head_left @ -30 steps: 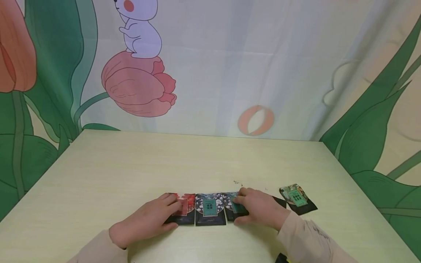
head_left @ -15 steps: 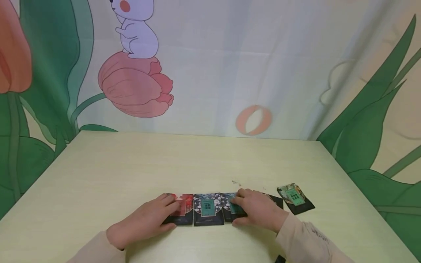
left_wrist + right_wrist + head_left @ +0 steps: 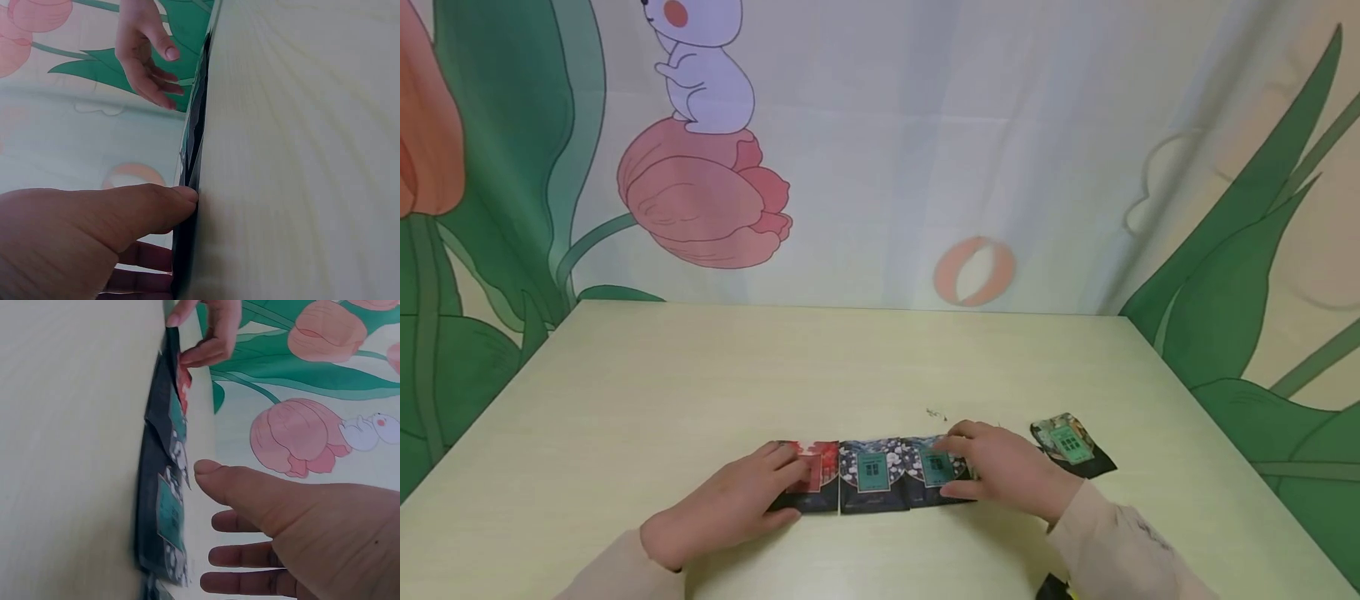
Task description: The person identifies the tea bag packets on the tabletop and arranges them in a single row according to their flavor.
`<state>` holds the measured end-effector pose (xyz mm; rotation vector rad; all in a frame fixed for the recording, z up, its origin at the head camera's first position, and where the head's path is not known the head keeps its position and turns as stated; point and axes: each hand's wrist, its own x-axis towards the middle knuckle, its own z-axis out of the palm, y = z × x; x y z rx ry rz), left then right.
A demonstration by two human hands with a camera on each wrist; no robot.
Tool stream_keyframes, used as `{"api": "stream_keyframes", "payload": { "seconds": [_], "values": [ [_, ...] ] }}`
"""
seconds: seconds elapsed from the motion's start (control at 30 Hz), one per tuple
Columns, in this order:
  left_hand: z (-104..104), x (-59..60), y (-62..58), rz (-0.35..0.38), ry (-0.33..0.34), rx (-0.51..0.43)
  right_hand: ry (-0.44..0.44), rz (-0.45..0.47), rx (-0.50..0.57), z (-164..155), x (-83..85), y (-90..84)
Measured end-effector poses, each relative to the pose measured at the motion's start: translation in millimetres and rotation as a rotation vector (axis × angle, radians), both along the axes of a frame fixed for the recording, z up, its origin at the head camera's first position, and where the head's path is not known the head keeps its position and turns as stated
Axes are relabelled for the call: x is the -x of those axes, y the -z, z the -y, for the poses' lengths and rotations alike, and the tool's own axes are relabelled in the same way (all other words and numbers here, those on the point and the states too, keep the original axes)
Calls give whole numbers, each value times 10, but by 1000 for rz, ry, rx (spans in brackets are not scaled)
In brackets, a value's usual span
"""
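Packets in a row on the pale worktop [image 3: 700, 375]. Red packet [image 3: 818, 475], middle blue packet [image 3: 872, 475] and third blue packet [image 3: 934, 472] lie edge to edge. Left hand [image 3: 730, 504] presses flat on the red packet, fingers released; right hand [image 3: 1011, 471], also unclenched, rests beside the third. Right of the row, a green packet [image 3: 1070, 446] lies apart and askew, judged not yet aligned.

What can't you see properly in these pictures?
- Red packet: in the head view the left hand covers its left part.
- Small print on the blue packet: too small to read in the head view.
- Packet under the right hand: mostly hidden by the hand.
- Dark thing at the bottom edge: cut off by the frame.
- Wrist views: packets seen edge-on and blurred.
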<state>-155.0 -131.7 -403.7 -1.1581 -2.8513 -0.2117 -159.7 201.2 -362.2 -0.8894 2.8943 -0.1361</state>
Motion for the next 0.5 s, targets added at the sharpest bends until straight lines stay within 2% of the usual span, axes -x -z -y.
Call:
{"api": "stream_keyframes", "payload": {
  "seconds": [0.3, 0.5],
  "values": [
    [7, -3, -9, -10, 8, -11, 40, 14, 59, -214, -22, -74],
    [16, -3, 3, -12, 7, -15, 48, 4, 62, -352, -33, -86]
  ]
}}
